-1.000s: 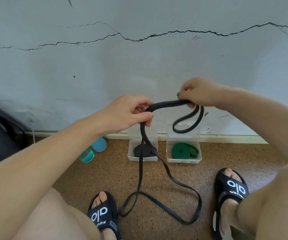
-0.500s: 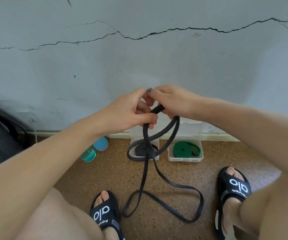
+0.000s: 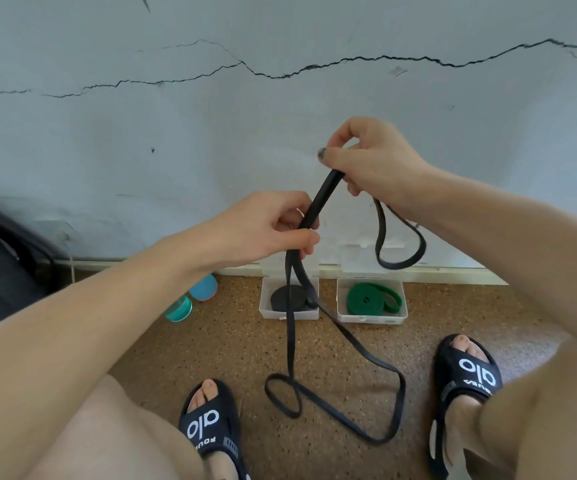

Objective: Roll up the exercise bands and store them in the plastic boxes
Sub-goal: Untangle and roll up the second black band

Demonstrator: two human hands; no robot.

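Both hands grip a long black exercise band above two plastic boxes on the floor.

Head view: the left hand [image 3: 266,230] is clenched around the black exercise band [image 3: 318,202], thumb and fingers closed on it; the right hand [image 3: 370,157], higher and just to the right, pinches the same band, with a loop hanging below it in front of the wall. The rest of the band trails down onto the speckled floor [image 3: 245,341] between two black slides [image 3: 210,424] marked "olo". By the baseboard, the left plastic box [image 3: 269,311] holds a rolled black band [image 3: 285,298]; the right plastic box [image 3: 371,318] holds a rolled green band [image 3: 370,299]. Half a second ago the hands touched; now they are apart, the right raised.
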